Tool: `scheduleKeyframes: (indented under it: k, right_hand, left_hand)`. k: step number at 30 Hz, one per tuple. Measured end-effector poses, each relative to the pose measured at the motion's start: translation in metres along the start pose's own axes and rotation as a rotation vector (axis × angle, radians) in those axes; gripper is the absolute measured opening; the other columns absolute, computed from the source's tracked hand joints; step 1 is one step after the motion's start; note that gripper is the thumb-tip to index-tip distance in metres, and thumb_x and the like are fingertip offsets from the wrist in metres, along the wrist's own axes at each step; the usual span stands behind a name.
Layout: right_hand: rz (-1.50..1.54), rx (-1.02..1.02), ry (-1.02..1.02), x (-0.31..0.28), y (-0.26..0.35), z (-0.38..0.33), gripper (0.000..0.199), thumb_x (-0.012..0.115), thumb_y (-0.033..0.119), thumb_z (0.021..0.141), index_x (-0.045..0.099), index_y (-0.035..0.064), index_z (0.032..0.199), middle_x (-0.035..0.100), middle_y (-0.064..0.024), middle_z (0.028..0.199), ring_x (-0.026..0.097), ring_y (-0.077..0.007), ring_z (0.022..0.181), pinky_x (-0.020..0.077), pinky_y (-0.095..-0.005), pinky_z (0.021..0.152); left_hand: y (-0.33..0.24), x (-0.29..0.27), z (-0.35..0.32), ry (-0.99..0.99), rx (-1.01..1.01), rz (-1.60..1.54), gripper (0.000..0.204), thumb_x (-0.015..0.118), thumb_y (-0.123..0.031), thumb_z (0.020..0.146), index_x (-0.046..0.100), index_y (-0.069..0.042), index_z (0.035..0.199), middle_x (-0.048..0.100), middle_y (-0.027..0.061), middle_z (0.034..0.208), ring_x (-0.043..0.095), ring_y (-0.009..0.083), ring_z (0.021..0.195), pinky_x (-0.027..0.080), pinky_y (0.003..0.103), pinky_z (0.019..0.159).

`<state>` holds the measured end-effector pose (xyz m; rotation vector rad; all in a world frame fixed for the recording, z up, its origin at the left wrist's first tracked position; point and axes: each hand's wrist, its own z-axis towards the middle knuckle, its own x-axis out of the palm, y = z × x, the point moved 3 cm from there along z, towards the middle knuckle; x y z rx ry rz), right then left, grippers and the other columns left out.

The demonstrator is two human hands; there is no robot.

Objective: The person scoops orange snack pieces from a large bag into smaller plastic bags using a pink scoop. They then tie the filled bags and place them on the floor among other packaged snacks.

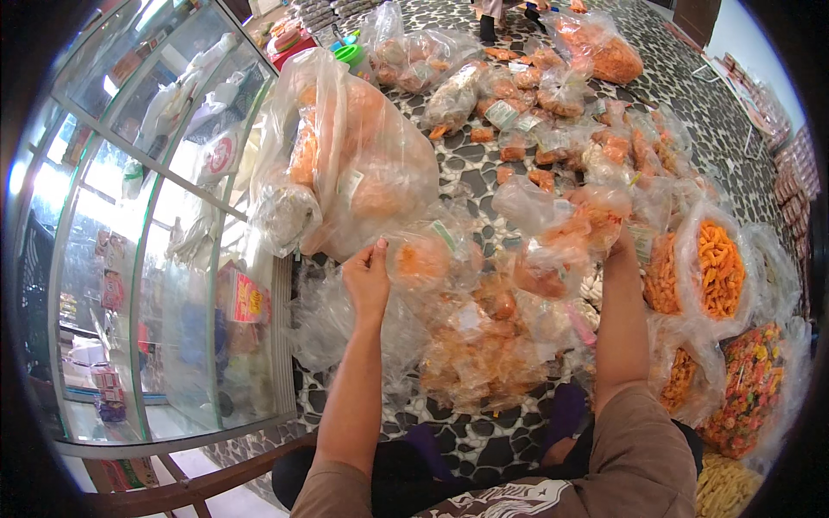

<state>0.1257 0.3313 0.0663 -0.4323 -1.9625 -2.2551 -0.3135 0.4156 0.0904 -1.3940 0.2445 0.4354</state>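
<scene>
My left hand [367, 274] is closed in a pinch at the edge of a clear plastic bag [420, 261], which has something orange in it. On the right, my right hand [620, 245] is closed against a clear bag of orange snacks [596, 216]; its fingers are partly hidden by the plastic. Between my forearms lies a heap of small clear packets with orange crumbs [479, 350]. Crumpled clear plastic [332, 315] spreads under my left forearm. A large translucent sack of orange packs [367, 147] stands beyond my left hand.
A glass display case [164, 250] lines the left side. At right stand open bags of orange curled snacks [719, 268] and a bag of multicoloured snacks [744, 388]. More bagged snacks [600, 52] cover the pebble-patterned floor [471, 164] farther off, near another person's legs [489, 24].
</scene>
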Motion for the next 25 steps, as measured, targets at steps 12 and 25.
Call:
scheduleKeyframes:
  k: [12,25]
  right_hand:
    - [-0.5,0.276,-0.374,0.014,-0.154,-0.029,0.02,0.071,0.016,0.094,0.074,0.0023,0.081,0.071,-0.0047,0.077,0.065,-0.0141,0.068,0.0487,-0.0324,0.058]
    - [-0.992,0.012,-0.54,-0.078,-0.035,0.04,0.021,0.074,0.028,0.095,0.078,0.0132,0.11,0.078,-0.0111,0.1,0.072,-0.0321,0.078,0.0579,-0.0404,0.075]
  left_hand:
    - [0.016,-0.012,-0.009,-0.009,-0.053,-0.021,0.037,0.071,-0.031,0.1,0.076,0.006,0.097,0.051,-0.0032,0.064,0.042,0.007,0.06,0.035,0.029,0.055]
    - [0.014,0.002,-0.011,0.089,-0.241,-0.028,0.038,0.071,-0.034,0.1,0.078,0.002,0.107,0.071,0.0045,0.079,0.055,0.0087,0.065,0.046,0.029,0.06]
